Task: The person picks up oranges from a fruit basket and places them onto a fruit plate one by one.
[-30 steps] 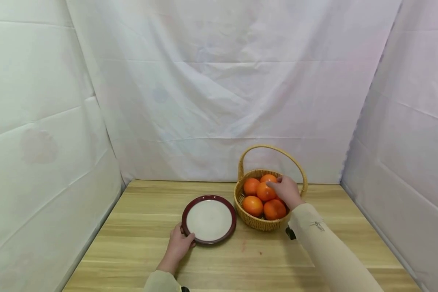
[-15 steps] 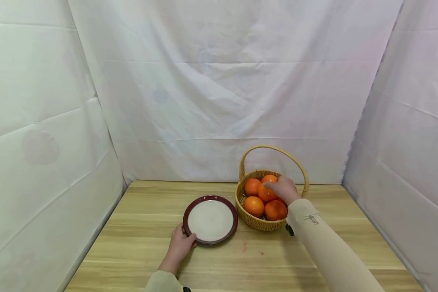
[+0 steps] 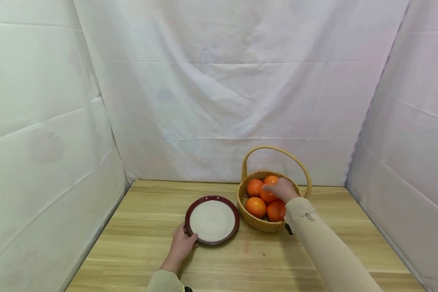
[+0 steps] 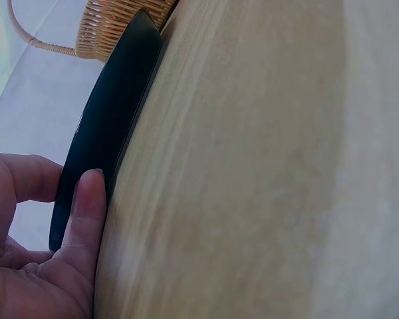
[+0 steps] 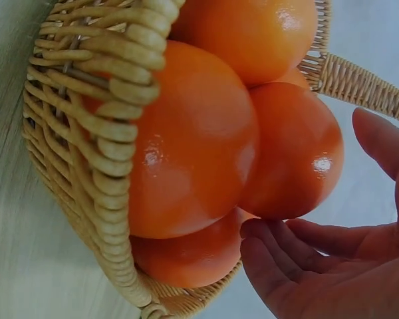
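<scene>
My left hand (image 3: pixel 182 245) holds the near left edge of a white plate (image 3: pixel 212 221) with a dark red rim. In the left wrist view the thumb lies along the dark side of the plate (image 4: pixel 110 119), with a finger at its other face. My right hand (image 3: pixel 282 190) is over a wicker basket (image 3: pixel 264 226) of several oranges, beside the top orange (image 3: pixel 267 195). The right wrist view shows its fingertips right at the underside of that orange (image 5: pixel 296 153) as seen there, while the thumb stands apart from it.
The basket's tall arched handle (image 3: pixel 273 148) rises behind the right hand. Plate and basket stand side by side on a wooden table (image 3: pixel 149 211). White cloth (image 3: pixel 204 101) closes off the back and both sides.
My right hand has shifted slightly lower over the top orange. The left hand keeps its hold on the plate, and the head view has moved a little.
</scene>
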`<state>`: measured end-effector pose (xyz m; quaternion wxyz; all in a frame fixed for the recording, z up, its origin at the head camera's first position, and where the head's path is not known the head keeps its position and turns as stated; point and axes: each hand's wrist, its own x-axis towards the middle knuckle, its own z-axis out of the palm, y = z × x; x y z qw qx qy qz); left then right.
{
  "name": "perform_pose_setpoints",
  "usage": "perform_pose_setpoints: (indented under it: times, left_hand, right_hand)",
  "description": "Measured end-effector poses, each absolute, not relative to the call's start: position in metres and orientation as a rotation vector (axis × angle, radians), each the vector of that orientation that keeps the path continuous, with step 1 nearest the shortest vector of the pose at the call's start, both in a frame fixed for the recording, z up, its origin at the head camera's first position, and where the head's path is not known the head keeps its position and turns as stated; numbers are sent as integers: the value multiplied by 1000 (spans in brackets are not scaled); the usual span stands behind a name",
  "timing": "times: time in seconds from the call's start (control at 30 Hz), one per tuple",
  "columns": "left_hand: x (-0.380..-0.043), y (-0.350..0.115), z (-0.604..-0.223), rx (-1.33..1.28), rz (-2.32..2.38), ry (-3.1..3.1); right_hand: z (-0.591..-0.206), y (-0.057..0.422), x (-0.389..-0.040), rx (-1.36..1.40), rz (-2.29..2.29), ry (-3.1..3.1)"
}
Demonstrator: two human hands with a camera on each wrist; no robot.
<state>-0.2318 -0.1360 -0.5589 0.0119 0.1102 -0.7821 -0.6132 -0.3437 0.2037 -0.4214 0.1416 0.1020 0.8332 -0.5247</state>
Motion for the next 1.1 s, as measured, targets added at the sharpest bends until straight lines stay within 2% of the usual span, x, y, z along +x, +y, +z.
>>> perform_pose_setpoints:
  times: [0.3, 1.1]
  left_hand:
    - [-229, -139, -557, 347, -1886, -2453]
    - [-223, -137, -555, 337, -1899, -2445]
  right_hand:
    - [-426, 204, -348, 86, -1254, 2672]
    - [-432, 206, -349, 93, -1197, 2715]
